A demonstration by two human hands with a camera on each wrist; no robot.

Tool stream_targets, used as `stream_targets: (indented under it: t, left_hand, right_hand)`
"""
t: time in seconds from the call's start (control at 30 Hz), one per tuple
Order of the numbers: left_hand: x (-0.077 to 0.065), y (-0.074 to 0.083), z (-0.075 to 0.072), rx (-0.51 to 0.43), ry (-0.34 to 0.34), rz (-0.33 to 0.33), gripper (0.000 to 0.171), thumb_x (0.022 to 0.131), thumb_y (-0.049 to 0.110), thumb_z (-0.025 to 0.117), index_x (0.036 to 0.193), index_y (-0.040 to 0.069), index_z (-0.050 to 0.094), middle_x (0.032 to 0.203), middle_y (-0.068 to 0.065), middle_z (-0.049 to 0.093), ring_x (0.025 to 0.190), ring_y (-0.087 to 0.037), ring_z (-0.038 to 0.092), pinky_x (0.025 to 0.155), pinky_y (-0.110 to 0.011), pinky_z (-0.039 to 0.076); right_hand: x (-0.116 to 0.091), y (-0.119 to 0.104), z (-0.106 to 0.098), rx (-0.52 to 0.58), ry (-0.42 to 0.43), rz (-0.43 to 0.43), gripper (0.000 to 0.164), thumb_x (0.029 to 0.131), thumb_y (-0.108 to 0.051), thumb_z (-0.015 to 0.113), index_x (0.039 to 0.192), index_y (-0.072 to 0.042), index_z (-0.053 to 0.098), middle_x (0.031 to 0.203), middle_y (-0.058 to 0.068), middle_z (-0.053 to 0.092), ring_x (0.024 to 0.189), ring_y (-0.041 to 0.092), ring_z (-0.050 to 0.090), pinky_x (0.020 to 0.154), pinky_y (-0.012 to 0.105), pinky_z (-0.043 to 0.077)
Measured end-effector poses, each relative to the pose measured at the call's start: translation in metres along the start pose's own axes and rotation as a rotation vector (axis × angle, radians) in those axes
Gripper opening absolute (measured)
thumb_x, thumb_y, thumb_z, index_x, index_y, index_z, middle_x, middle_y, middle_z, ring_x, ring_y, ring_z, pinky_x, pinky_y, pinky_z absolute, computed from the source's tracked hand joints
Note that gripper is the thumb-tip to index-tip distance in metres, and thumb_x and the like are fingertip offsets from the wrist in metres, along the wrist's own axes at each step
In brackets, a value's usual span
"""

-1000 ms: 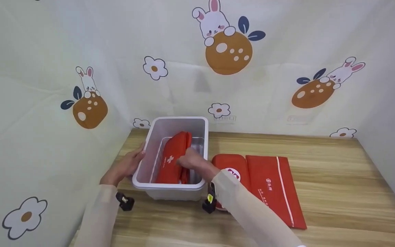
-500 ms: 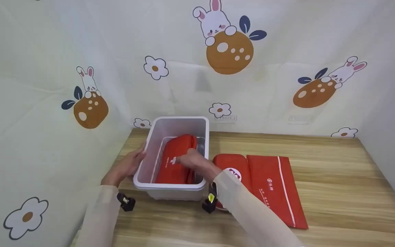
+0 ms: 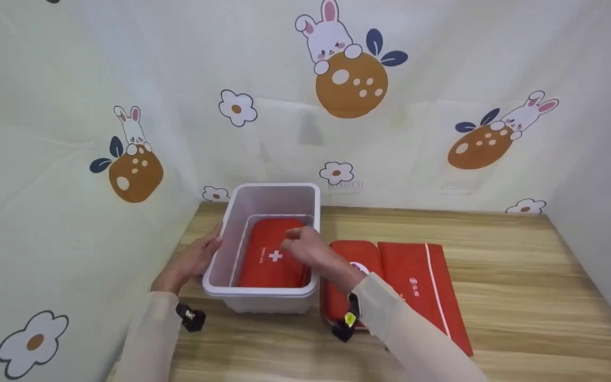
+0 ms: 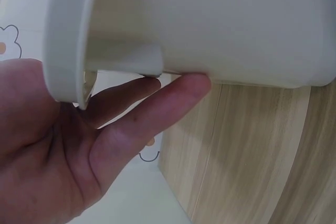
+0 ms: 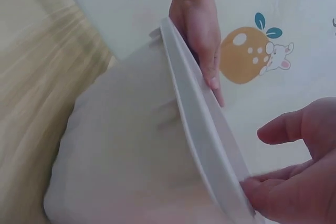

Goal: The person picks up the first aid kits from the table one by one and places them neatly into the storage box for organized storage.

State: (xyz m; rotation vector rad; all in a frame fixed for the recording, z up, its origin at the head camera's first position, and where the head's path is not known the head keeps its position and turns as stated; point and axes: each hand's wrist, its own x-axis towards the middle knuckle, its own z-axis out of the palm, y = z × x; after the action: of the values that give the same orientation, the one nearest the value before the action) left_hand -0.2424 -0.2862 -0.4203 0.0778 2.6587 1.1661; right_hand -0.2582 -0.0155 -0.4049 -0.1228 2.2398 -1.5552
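head view: the right hand [image 3: 313, 250] is over the right side of the white bin [image 3: 258, 291], thumb and fingers parted, pinching nothing; in the right wrist view some fingertips are lost behind the rim. the left hand [image 3: 198, 259] lays extended fingers along the outside of the left wall, under the rim. to settle the red first-aid pouch [image 3: 264, 259] well, i'd brace the bin with the left and press lightly, palm down, only where an edge rides up the wall. that pouch lies inside, cross upward, below and to the left of the right fingertips; whether they touch it i cannot tell. farther right, a red case [image 3: 356, 252] lies just beside a red folder [image 3: 409, 260] on the wooden table [image 3: 512, 281].
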Motion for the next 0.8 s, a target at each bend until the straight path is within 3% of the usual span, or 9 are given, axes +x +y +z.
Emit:
stream_targets:
  t: [0.13,0.23,0.4,0.5,0.6,0.8]
  left_hand:
    - [0.0,-0.002,0.0,0.001,0.006,0.032,0.059,0.11,0.039,0.031,0.159,0.01,0.019,0.139,-0.031,0.056,0.114,-0.037,0.065,0.098,-0.051,0.054]
    - [0.0,-0.004,0.001,0.002,0.013,0.058,0.058,0.11,0.035,0.032,0.159,0.008,0.017,0.144,-0.032,0.051,0.117,-0.039,0.064,0.101,-0.053,0.052]
    - [0.002,-0.004,0.002,-0.02,0.014,0.047,0.058,0.11,0.037,0.033,0.159,0.011,0.018,0.139,-0.031,0.055,0.113,-0.037,0.066,0.096,-0.051,0.055]
    - [0.002,-0.002,0.002,-0.028,0.01,0.043,0.059,0.109,0.039,0.033,0.16,0.012,0.019,0.135,-0.03,0.058,0.11,-0.036,0.067,0.093,-0.049,0.057]
    - [0.001,-0.002,0.001,-0.028,0.006,0.038,0.059,0.109,0.039,0.032,0.16,0.012,0.018,0.135,-0.03,0.058,0.11,-0.036,0.067,0.093,-0.049,0.057]
    - [0.001,-0.002,0.002,0.002,0.011,0.018,0.061,0.109,0.042,0.031,0.16,0.012,0.014,0.136,-0.03,0.057,0.11,-0.036,0.066,0.094,-0.049,0.056]
  right_hand:
    - [-0.008,0.008,-0.012,0.001,0.073,-0.144,0.026,0.098,-0.012,0.058,0.121,-0.01,0.069,0.119,0.009,0.068,0.104,0.023,0.064,0.096,0.038,0.055]
    - [-0.015,0.015,-0.022,-0.016,0.156,-0.219,0.021,0.097,-0.008,0.057,0.11,-0.011,0.073,0.108,0.008,0.07,0.092,0.02,0.063,0.082,0.03,0.056]
    - [-0.025,0.039,-0.047,-0.108,0.298,-0.303,0.022,0.094,-0.004,0.056,0.108,-0.009,0.073,0.109,0.009,0.072,0.093,0.021,0.065,0.076,0.029,0.057]
    - [-0.027,0.061,-0.065,-0.175,0.353,-0.307,0.022,0.092,-0.002,0.058,0.109,-0.007,0.072,0.112,0.012,0.07,0.09,0.021,0.063,0.075,0.03,0.056]
    - [-0.027,0.082,-0.081,-0.215,0.371,-0.3,0.025,0.091,-0.002,0.06,0.112,-0.008,0.071,0.117,0.011,0.068,0.094,0.022,0.06,0.082,0.035,0.054]
    - [-0.035,0.114,-0.107,-0.281,0.388,-0.301,0.028,0.091,-0.003,0.064,0.119,-0.007,0.068,0.125,0.012,0.063,0.122,0.032,0.055,0.107,0.052,0.047]
